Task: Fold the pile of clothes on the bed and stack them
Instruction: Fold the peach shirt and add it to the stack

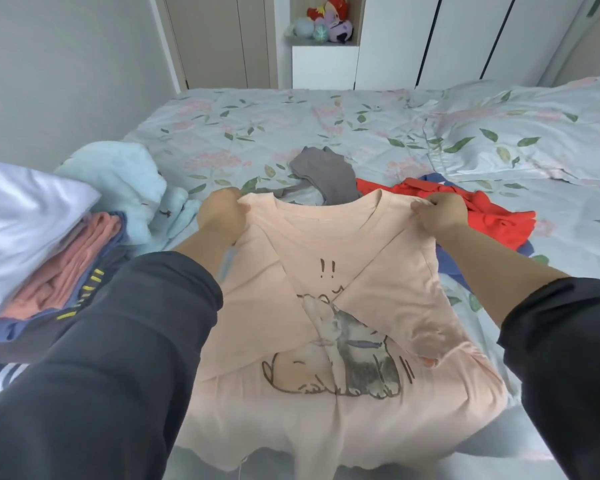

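A pale peach T-shirt (326, 341) with a cartoon animal print lies spread on the bed in front of me, both sleeves folded in across its front. My left hand (222, 216) grips its left shoulder and my right hand (437, 213) pinches its right shoulder, lifting the collar end a little. To the left sits a stack of folded clothes (49, 265): white on top, pink and dark blue below. Beyond the shirt lie unfolded garments: a grey one (323, 174), a red one (482, 209) over a blue one (447, 265), and a light blue fluffy one (129, 181).
The bed (291, 126) has a light blue floral cover, with a matching pillow (534, 133) at the right. White wardrobes stand behind, and a shelf niche holds plush toys (326, 22). A grey wall is at the left.
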{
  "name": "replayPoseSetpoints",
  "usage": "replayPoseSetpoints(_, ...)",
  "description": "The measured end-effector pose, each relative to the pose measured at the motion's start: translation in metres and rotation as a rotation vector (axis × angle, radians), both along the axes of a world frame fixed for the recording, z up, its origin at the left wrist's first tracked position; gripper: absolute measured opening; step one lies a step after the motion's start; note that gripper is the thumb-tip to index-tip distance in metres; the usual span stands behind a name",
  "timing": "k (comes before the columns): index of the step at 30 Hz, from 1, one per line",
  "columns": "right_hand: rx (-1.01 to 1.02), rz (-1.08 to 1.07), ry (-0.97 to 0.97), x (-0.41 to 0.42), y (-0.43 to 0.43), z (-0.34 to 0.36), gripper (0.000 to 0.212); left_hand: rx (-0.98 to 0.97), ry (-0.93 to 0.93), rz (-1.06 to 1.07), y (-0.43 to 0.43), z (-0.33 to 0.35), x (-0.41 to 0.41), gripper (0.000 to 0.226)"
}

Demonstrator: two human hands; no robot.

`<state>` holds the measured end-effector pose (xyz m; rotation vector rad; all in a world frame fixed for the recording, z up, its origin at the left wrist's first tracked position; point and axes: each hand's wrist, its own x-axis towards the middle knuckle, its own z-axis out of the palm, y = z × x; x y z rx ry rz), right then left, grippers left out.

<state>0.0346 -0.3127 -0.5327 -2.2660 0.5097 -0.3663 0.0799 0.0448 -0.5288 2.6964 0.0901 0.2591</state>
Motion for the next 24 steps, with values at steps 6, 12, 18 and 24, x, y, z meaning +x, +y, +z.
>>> replayPoseSetpoints(6, 0.007, 0.066, -0.121, -0.067, 0.007, 0.005, 0.022, 0.16, -0.163, -0.28, 0.018, 0.016, -0.08, 0.013)
replayPoseSetpoints(12, -0.026, 0.109, -0.241, -0.137, 0.001, -0.001, 0.012, 0.3, -0.343, -0.523, 0.041, 0.005, -0.157, 0.005)
replayPoseSetpoints(18, -0.122, 0.355, 0.023, -0.191, -0.001, -0.013, 0.036, 0.129, 0.263, -0.601, 0.054, -0.009, -0.184, 0.014)
replayPoseSetpoints(24, -0.124, 0.349, 0.198, -0.193, -0.005, -0.02, 0.032, -0.177, 0.492, -0.379, 0.058, -0.026, -0.176, 0.015)
